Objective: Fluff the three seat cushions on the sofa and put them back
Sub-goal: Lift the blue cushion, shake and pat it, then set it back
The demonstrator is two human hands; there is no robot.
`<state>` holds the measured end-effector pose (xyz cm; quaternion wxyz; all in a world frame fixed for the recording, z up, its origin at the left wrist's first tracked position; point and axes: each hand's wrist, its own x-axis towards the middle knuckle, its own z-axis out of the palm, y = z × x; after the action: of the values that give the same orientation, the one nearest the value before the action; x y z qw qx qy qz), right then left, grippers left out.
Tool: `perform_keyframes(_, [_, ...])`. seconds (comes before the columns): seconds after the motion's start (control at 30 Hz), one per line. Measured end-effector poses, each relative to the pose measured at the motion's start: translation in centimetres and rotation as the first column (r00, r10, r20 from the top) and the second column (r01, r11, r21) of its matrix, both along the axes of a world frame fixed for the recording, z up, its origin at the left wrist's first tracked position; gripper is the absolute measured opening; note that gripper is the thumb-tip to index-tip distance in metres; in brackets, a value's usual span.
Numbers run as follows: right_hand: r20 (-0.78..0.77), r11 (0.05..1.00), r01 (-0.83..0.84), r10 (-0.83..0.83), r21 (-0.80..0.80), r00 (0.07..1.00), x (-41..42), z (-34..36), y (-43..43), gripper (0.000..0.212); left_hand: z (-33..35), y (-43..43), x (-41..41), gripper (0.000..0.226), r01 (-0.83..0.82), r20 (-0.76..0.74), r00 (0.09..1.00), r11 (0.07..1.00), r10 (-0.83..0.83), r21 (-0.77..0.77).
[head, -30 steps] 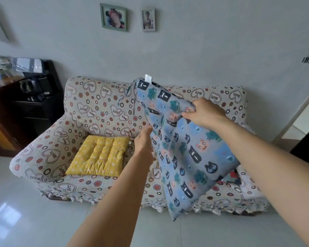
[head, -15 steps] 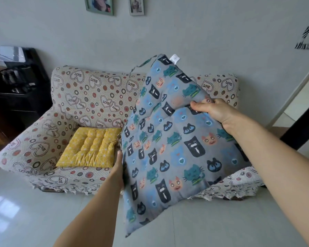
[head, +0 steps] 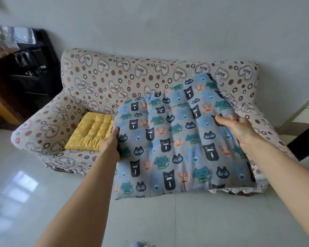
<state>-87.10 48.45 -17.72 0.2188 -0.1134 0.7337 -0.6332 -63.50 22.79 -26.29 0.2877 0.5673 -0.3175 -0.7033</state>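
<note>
I hold a grey-blue cushion printed with cat faces (head: 177, 139) nearly flat in the air, over the middle and right of the sofa seat. My left hand (head: 111, 143) grips its left edge and my right hand (head: 237, 127) grips its right edge. A yellow quilted cushion (head: 92, 132) lies on the left seat of the sofa (head: 114, 75), partly hidden by the cat cushion. The sofa wears a beige cover with hearts and circles. What lies on the seat under the held cushion is hidden.
A dark cabinet (head: 30, 73) with items on top stands left of the sofa against the wall. Glossy pale tiled floor (head: 25, 193) stretches in front. A doorway and a dark object (head: 305, 138) are at the right edge.
The cat cushion has swung from upright and tilted down to nearly flat in front of me. My left hand moved up along its left edge; the right hand dropped lower.
</note>
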Motion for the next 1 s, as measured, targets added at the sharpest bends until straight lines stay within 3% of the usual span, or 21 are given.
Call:
perform_keyframes(0.1, [-0.012, 0.997, 0.037, -0.036, 0.073, 0.999, -0.6, -1.8, -1.0, 0.014, 0.1, -0.7, -1.1, 0.037, -0.01, 0.055, 0.998, 0.999, 0.012, -0.04])
perform_keyframes(0.17, [-0.025, 0.99, 0.071, -0.068, 0.123, 0.997, -1.5, -3.2, -2.0, 0.037, -0.1, -1.6, -2.1, 0.033, -0.005, 0.069, 0.998, 0.998, 0.009, -0.06])
perform_keyframes(0.2, [-0.029, 0.99, 0.081, -0.078, 0.117, 0.997, -1.8, -3.6, -2.6, 0.039, -0.4, -2.4, -2.6, 0.033, 0.002, 0.075, 0.997, 0.998, 0.003, -0.066])
perform_keyframes(0.4, [-0.019, 0.98, 0.134, -0.132, 0.147, 0.991, -5.5, -7.3, -8.6, 0.034, -2.2, -8.3, -7.8, 0.029, 0.039, 0.128, 0.991, 0.996, -0.028, -0.082])
perform_keyframes(0.53, [0.009, 0.944, 0.169, -0.178, 0.282, 0.984, -9.4, -11.1, -13.9, 0.04, -5.1, -14.0, -11.7, 0.05, 0.056, 0.156, 0.987, 0.997, -0.047, -0.053])
perform_keyframes(0.6, [0.035, 0.932, 0.174, -0.195, 0.318, 0.98, -10.9, -12.8, -16.5, 0.028, -6.8, -16.5, -13.5, 0.056, 0.059, 0.177, 0.983, 0.998, -0.054, -0.028])
perform_keyframes(0.67, [0.052, 0.926, 0.178, -0.206, 0.332, 0.977, -12.0, -14.5, -18.4, 0.021, -8.2, -18.3, -14.9, 0.05, 0.063, 0.194, 0.979, 0.998, -0.058, -0.022])
perform_keyframes(0.73, [0.055, 0.916, 0.179, -0.212, 0.359, 0.976, -13.4, -16.6, -20.6, 0.028, -9.7, -20.1, -16.8, 0.043, 0.063, 0.208, 0.976, 0.998, -0.06, -0.007])
perform_keyframes(0.83, [0.119, 0.911, 0.171, -0.23, 0.375, 0.966, -15.4, -20.0, -23.5, 0.034, -12.2, -22.7, -19.3, 0.05, 0.065, 0.24, 0.968, 0.998, -0.066, 0.014])
perform_keyframes(1.0, [0.177, 0.891, 0.173, -0.268, 0.421, 0.947, -18.0, -25.9, -27.6, 0.02, -17.2, -26.0, -22.4, 0.036, 0.087, 0.325, 0.942, 0.996, -0.086, 0.01])
